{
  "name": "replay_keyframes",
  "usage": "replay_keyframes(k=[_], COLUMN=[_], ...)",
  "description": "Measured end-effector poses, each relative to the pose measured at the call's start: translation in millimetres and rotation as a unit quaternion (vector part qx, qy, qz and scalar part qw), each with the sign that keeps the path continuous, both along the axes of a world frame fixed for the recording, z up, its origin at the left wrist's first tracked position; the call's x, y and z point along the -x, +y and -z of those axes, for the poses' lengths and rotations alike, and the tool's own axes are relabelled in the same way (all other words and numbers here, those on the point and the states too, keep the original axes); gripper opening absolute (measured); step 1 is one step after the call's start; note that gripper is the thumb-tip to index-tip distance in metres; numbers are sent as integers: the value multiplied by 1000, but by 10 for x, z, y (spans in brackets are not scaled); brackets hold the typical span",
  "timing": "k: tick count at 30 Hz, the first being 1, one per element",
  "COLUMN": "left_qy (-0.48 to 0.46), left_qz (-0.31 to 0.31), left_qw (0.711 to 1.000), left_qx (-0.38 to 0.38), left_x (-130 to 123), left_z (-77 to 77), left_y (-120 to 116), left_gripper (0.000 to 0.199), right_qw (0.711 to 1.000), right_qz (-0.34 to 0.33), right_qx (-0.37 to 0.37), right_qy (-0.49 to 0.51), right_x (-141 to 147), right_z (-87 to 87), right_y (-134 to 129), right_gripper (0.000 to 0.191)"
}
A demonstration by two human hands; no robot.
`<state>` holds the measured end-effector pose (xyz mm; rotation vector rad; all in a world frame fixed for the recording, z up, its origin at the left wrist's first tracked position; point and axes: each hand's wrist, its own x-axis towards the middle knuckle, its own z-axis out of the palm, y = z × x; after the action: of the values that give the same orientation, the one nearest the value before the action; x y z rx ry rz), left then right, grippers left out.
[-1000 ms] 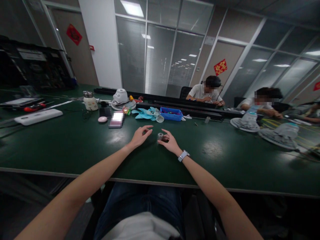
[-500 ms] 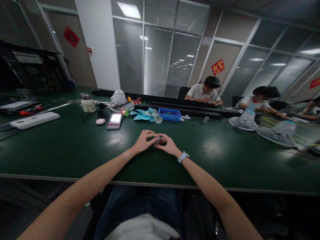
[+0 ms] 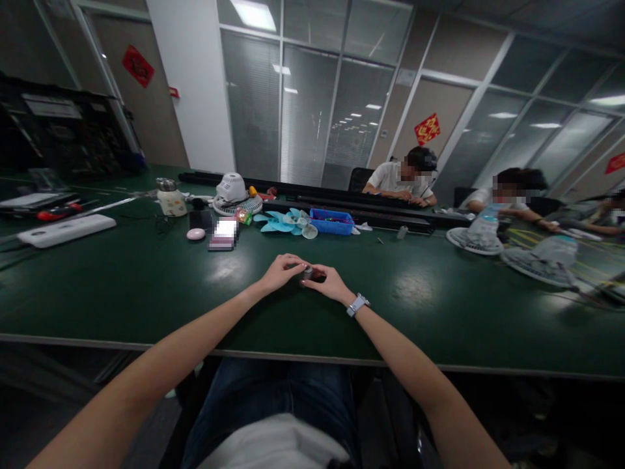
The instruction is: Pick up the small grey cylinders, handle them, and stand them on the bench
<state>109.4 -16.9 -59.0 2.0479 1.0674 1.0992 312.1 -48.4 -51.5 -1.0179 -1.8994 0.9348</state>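
A small grey cylindrical piece (image 3: 307,273) is held between my two hands, a little above or on the green table (image 3: 195,293). My left hand (image 3: 283,272) has its thumb and fingertips pressed to the piece from the left. From the right, my right hand (image 3: 330,283) grips it with thumb and fingers curled round, a watch on that wrist. The details of the piece are too small to tell. Beyond the hands lie light blue fan blades (image 3: 280,222) and a blue basket (image 3: 332,222) with small parts in it.
A phone-like item (image 3: 223,233), a pink round object (image 3: 196,234), a white fan part (image 3: 231,190), a jar (image 3: 170,198) and a power strip (image 3: 68,231) stand left. Fan covers (image 3: 473,240) lie right. Two people sit across the table.
The thumb and fingers of my left hand have shifted slightly on the grey piece, which shows more plainly now. The view has tilted a little.
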Motion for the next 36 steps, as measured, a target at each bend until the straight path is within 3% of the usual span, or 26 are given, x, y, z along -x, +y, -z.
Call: replay_keyframes(k=[11, 26, 29, 33, 36], left_qy=[7, 49, 46, 45, 41], left_qz=[7, -60, -49, -24, 24], left_qw=[999, 991, 994, 999, 999], left_qx=[-32, -107, -87, -6, 15], left_x=[-6, -16, -31, -27, -1], left_z=[-103, -133, -120, -67, -50], left_y=[-76, -168, -170, -110, -66], left_gripper=[29, 28, 31, 39, 36], right_qw=[1000, 1000, 1000, 1000, 1000], right_qz=[-4, 3, 1, 5, 0], right_qx=[-20, -21, -23, -20, -18], right_qy=[-19, -12, -17, -21, -15], right_x=[-1, -5, -12, -11, -7], right_z=[-38, 17, 13, 14, 14], right_y=[-34, 3, 2, -1, -4], right_gripper=[42, 47, 48, 54, 50])
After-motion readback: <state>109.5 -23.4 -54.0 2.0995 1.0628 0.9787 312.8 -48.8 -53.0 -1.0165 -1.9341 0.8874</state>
